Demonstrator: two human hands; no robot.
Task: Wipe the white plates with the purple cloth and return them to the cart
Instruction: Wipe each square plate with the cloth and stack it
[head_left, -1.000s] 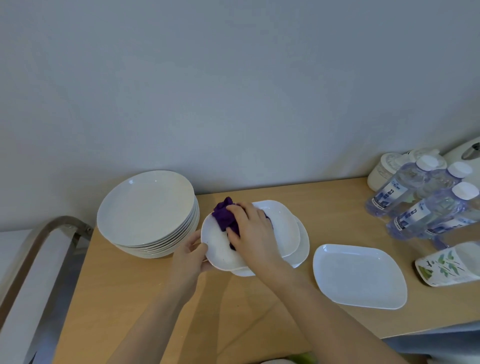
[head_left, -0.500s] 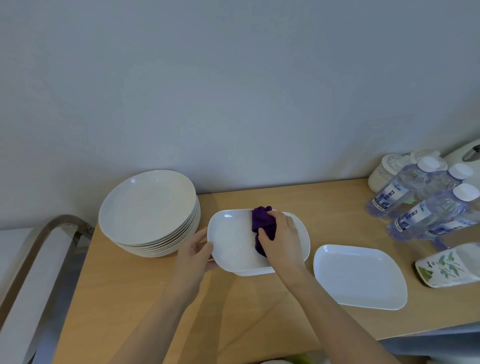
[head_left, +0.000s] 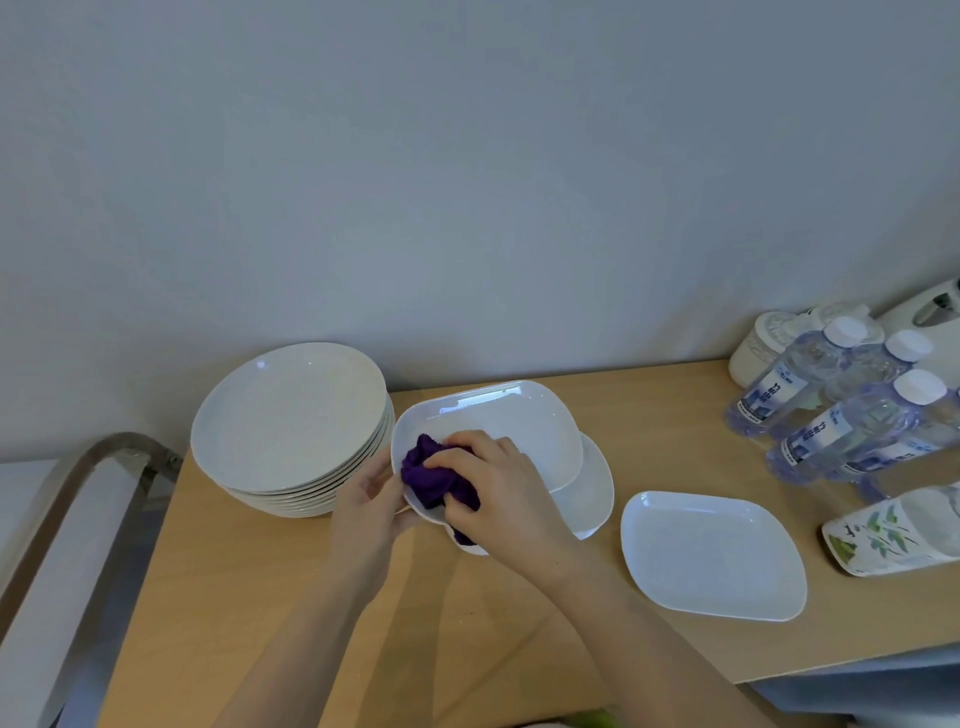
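At far left a metal cart handle (head_left: 111, 457) stands beside the wooden tabletop (head_left: 260, 597). Next comes a stack of round white plates (head_left: 288, 415); about eight rims can be counted, the lower ones uncertain. The left hand (head_left: 366, 501) grips the near-left rim of a rounded-rectangular white plate (head_left: 498, 426), tilted up above a second like plate (head_left: 589, 493) beneath it. The right hand (head_left: 498, 488) has its grip curled round the bunched purple cloth (head_left: 431, 480), pressing it into that plate's near-left corner. A third such plate (head_left: 711, 553) lies apart to the right. Further right: three capped water bottles (head_left: 831, 421), a white jar (head_left: 769, 343) and a leaf-patterned packet (head_left: 893, 532).

Risk: the tilted plate is held by one edge only; wiping pressure could slip it onto the plate below, chipping both. The round stack stands just beside the left hand and could be knocked.
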